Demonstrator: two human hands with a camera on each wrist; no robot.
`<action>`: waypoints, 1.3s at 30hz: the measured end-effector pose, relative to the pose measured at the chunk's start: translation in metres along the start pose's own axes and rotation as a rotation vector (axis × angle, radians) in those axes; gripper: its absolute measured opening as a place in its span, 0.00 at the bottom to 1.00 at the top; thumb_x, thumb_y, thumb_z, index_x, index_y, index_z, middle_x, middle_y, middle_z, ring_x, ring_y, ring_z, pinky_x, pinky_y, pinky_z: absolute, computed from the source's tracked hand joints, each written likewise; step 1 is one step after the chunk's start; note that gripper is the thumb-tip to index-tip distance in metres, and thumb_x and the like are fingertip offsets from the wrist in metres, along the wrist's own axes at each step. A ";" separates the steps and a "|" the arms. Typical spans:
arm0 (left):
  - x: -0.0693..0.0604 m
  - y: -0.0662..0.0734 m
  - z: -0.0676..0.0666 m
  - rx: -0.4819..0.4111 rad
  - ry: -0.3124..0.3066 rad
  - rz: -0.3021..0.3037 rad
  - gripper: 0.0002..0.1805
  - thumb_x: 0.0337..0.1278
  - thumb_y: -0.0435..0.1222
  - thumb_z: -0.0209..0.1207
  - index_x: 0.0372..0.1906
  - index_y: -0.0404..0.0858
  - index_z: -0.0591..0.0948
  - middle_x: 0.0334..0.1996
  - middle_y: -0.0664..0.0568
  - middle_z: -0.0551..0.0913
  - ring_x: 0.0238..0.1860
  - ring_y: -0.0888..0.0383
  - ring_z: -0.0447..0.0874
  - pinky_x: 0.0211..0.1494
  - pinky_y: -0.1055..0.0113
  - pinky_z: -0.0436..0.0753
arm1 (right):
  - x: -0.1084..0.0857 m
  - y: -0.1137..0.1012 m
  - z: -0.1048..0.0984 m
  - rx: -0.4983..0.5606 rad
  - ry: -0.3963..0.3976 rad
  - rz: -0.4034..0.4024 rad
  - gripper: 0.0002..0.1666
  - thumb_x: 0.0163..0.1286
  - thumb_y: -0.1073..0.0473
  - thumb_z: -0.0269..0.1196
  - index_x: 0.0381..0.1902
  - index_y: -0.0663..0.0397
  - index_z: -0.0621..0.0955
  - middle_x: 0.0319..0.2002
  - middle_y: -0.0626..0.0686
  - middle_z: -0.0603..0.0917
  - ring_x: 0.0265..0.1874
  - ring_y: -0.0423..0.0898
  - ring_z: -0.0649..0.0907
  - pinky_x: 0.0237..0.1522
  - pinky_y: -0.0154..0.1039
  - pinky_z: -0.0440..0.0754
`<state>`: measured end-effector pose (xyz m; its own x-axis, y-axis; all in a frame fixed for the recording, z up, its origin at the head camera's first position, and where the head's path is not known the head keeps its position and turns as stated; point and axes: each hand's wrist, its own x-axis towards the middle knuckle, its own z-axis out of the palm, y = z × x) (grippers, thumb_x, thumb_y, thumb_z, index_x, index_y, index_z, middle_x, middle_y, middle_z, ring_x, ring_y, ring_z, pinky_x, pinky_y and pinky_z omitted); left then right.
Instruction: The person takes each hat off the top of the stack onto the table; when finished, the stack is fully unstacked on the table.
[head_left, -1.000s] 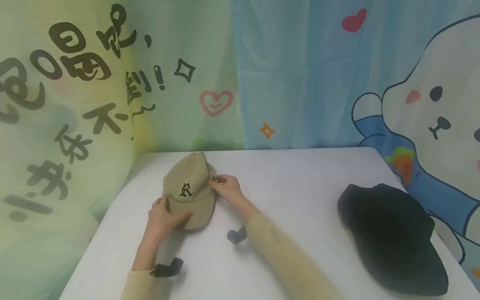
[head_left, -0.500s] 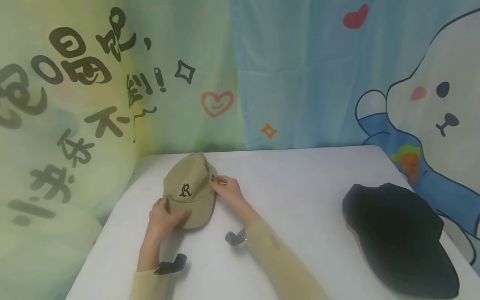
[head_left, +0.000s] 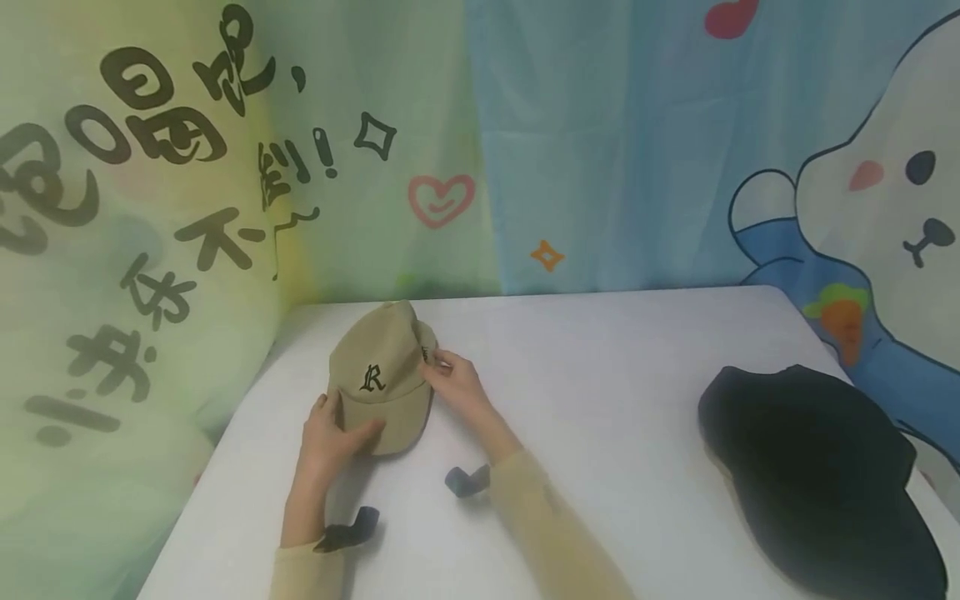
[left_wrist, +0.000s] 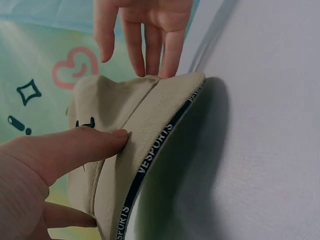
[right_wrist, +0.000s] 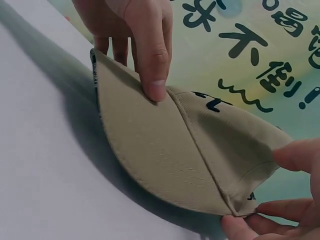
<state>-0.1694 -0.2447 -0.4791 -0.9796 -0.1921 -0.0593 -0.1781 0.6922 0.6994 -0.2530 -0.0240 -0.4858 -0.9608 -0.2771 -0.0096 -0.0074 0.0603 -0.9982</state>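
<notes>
A khaki baseball cap (head_left: 384,379) with a dark letter R on its front stands near the table's far left, brim toward me. My left hand (head_left: 327,437) grips the brim's left side, its thumb lying across the top of the brim in the left wrist view. At the cap's right side, my right hand (head_left: 459,385) pinches the fabric where brim and crown meet. Its thumb and fingers (right_wrist: 285,210) show at that corner in the right wrist view. Dark trim with white lettering (left_wrist: 155,150) runs along the brim's edge.
A black cap (head_left: 817,475) lies at the table's right side. The white table (head_left: 585,400) ends at a printed curtain (head_left: 555,167) behind, and another curtain (head_left: 112,333) hangs along the left. A small dark device (head_left: 351,530) sits at my left wrist.
The head view has turned slightly left, so the black cap and curtain prints appear farther right. Both hands keep their hold on the khaki cap with almost no movement.
</notes>
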 end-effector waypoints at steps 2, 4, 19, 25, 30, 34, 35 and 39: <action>-0.001 0.000 0.002 0.007 0.000 0.001 0.59 0.52 0.55 0.69 0.77 0.30 0.50 0.73 0.25 0.47 0.72 0.28 0.47 0.72 0.38 0.51 | -0.001 0.002 0.000 0.003 0.004 0.002 0.37 0.72 0.51 0.61 0.69 0.71 0.66 0.62 0.69 0.74 0.60 0.60 0.77 0.59 0.46 0.77; -0.003 0.000 0.003 0.018 -0.002 -0.002 0.58 0.53 0.56 0.68 0.76 0.28 0.51 0.73 0.25 0.47 0.72 0.28 0.46 0.72 0.38 0.51 | 0.003 0.010 0.001 0.001 0.013 0.001 0.38 0.72 0.50 0.61 0.69 0.70 0.67 0.61 0.68 0.75 0.59 0.58 0.78 0.58 0.45 0.78; -0.005 -0.007 0.006 0.050 0.031 0.058 0.55 0.55 0.52 0.68 0.74 0.24 0.54 0.71 0.21 0.51 0.70 0.26 0.50 0.71 0.38 0.54 | 0.004 0.019 0.002 -0.054 -0.024 0.041 0.39 0.72 0.45 0.60 0.70 0.67 0.67 0.63 0.65 0.75 0.61 0.58 0.77 0.61 0.48 0.76; -0.002 -0.004 0.007 0.037 0.042 0.076 0.54 0.55 0.50 0.69 0.74 0.24 0.55 0.71 0.21 0.51 0.70 0.27 0.51 0.72 0.39 0.54 | 0.005 0.019 -0.001 -0.088 -0.036 0.035 0.41 0.73 0.43 0.58 0.71 0.66 0.65 0.67 0.64 0.70 0.63 0.58 0.74 0.62 0.49 0.74; -0.002 -0.004 0.007 0.032 0.052 0.073 0.53 0.55 0.49 0.69 0.74 0.24 0.55 0.70 0.21 0.53 0.70 0.26 0.52 0.71 0.39 0.55 | 0.004 0.016 0.001 -0.112 -0.044 0.025 0.40 0.73 0.44 0.58 0.72 0.66 0.65 0.68 0.65 0.70 0.63 0.58 0.74 0.63 0.48 0.73; -0.002 -0.005 0.007 0.040 0.050 0.069 0.53 0.55 0.49 0.69 0.75 0.26 0.54 0.70 0.21 0.54 0.69 0.25 0.53 0.71 0.38 0.56 | 0.003 0.014 0.002 -0.130 -0.047 0.016 0.39 0.74 0.45 0.58 0.71 0.67 0.65 0.67 0.65 0.70 0.63 0.58 0.74 0.63 0.49 0.72; -0.002 -0.005 0.007 0.042 0.050 0.067 0.53 0.55 0.49 0.69 0.75 0.26 0.54 0.70 0.21 0.54 0.69 0.25 0.53 0.70 0.37 0.57 | 0.003 0.015 0.002 -0.135 -0.048 0.012 0.39 0.74 0.45 0.58 0.71 0.66 0.65 0.67 0.64 0.71 0.63 0.58 0.74 0.63 0.50 0.72; -0.002 -0.006 0.008 0.048 0.048 0.059 0.54 0.55 0.51 0.69 0.75 0.26 0.55 0.70 0.21 0.54 0.68 0.24 0.53 0.70 0.36 0.57 | 0.004 0.016 0.003 -0.150 -0.036 -0.012 0.37 0.73 0.46 0.58 0.71 0.61 0.67 0.65 0.62 0.74 0.63 0.58 0.75 0.63 0.53 0.72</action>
<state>-0.1672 -0.2427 -0.4887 -0.9830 -0.1827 0.0160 -0.1258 0.7354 0.6659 -0.2560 -0.0269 -0.5017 -0.9499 -0.3124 -0.0027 -0.0627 0.1990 -0.9780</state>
